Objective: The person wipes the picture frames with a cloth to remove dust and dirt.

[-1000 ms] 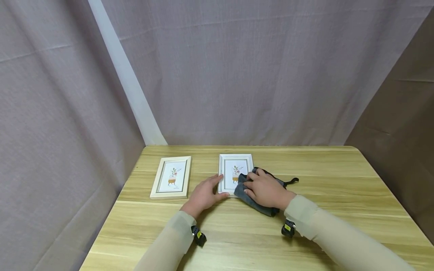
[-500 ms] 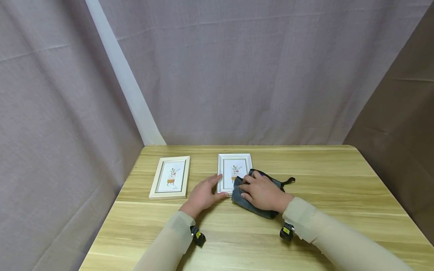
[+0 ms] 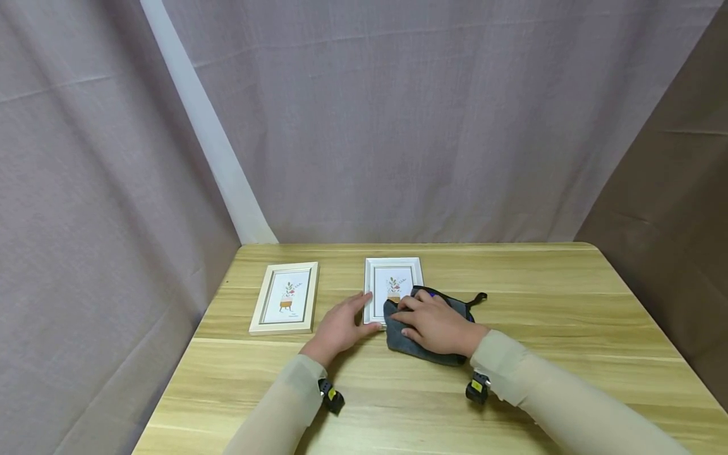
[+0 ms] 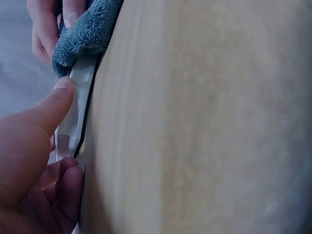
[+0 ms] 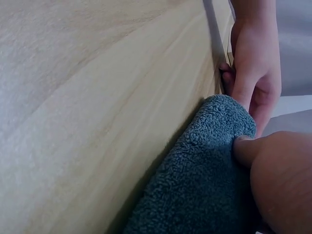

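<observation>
A white picture frame [image 3: 394, 262] with a potted-plant print lies flat on the wooden table. My left hand [image 3: 341, 325] holds it at its near left corner, thumb on the near edge and fingers along the left side. Under my right hand [image 3: 439, 323] is a grey-blue terry cloth [image 3: 400, 340] with black trim and a hanging loop. Bent fingers and thumb grip this cloth against the frame's lower right part, hiding that corner. In the left wrist view the cloth [image 4: 92, 34] folds over the frame's near edge [image 4: 78, 105], beside my left thumb.
To the left lies a second, cream-coloured picture frame [image 3: 284, 297] with a similar print. Grey curtains [image 3: 398, 126] hang behind the table's far edge. Small black cameras [image 3: 332, 397] sit at both wrists.
My right hand has slid the cloth a little left, so it covers more of the picture's lower part. The left hand stays at the frame's corner.
</observation>
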Demonstrator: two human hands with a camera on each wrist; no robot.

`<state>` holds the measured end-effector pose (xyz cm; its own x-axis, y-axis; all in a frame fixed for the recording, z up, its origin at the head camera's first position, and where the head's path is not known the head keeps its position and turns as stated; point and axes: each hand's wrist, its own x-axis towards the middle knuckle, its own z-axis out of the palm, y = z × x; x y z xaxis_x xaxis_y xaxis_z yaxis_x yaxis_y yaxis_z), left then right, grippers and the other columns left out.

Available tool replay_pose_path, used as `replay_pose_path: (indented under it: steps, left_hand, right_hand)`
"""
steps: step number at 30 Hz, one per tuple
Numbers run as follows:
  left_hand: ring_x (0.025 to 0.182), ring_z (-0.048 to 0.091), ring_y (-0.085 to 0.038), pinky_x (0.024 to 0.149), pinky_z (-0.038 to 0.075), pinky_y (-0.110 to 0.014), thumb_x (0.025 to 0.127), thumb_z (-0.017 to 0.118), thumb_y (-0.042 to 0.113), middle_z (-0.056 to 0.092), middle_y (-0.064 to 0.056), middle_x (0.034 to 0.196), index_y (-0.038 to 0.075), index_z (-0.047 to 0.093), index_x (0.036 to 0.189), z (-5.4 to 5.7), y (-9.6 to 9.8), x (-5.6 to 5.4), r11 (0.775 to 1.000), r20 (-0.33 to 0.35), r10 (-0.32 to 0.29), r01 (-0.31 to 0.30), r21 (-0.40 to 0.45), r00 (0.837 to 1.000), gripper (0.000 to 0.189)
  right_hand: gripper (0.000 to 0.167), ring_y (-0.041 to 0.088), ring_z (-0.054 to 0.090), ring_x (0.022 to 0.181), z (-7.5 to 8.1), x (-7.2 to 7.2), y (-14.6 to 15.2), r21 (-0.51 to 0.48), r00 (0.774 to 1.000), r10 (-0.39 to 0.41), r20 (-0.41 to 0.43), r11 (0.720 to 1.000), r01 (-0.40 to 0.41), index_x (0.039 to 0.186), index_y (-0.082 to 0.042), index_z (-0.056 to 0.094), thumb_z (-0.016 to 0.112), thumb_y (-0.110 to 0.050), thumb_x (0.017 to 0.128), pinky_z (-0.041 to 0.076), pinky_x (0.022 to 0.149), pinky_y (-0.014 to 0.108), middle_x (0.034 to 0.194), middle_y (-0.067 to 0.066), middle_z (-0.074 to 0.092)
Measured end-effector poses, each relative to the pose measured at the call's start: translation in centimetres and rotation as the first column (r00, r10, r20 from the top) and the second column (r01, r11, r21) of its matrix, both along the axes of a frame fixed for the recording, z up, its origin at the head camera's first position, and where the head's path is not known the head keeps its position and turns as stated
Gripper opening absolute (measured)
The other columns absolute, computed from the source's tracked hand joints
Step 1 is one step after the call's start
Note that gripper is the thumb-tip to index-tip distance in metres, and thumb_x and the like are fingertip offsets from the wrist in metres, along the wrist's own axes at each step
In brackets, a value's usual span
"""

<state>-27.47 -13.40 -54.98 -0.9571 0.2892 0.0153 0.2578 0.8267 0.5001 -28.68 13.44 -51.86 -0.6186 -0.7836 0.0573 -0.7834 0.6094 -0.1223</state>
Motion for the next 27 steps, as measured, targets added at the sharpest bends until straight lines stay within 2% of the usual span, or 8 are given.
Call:
replay_pose_path:
  steps: [16,22,27]
  left_hand:
    - [0.153,0.047,-0.039,0.126,0.039,-0.055,0.1,0.077,0.058,0.046,-0.011,0.171,0.02,0.048,0.168,0.0,0.0,0.1,1.0,0.005,0.005,-0.005,0.03,1.0,0.083]
    - [0.153,0.047,-0.039,0.126,0.038,-0.055,0.099,0.078,0.059,0.045,-0.01,0.171,0.02,0.048,0.168,-0.1,-0.1,0.0,0.999,0.008,0.011,-0.012,0.042,1.0,0.085]
    - [0.154,0.046,-0.039,0.127,0.036,-0.055,0.098,0.077,0.061,0.044,-0.009,0.172,0.023,0.047,0.169,-0.3,-0.1,0.0,0.999,0.014,0.016,-0.017,0.035,1.0,0.086]
  right_hand:
    - [0.041,0.027,0.055,0.118,0.0,-0.3,0.8,0.067,0.996,-0.002,-0.089,0.998,0.008,0.149,-0.02,0.071,0.066,-0.037,0.112,0.057,0.093,0.052,0.14,0.005,0.065]
    - [0.038,0.031,0.058,0.122,0.7,-0.1,2.2,0.096,0.987,0.019,-0.162,0.995,-0.003,0.144,-0.019,0.074,0.068,-0.036,0.111,0.058,0.095,0.056,0.139,0.008,0.065]
    - [0.034,0.033,0.058,0.125,0.8,0.2,3.6,0.078,0.981,0.01,-0.193,0.997,0.005,0.14,-0.02,0.076,0.071,-0.035,0.109,0.058,0.096,0.057,0.14,0.009,0.064]
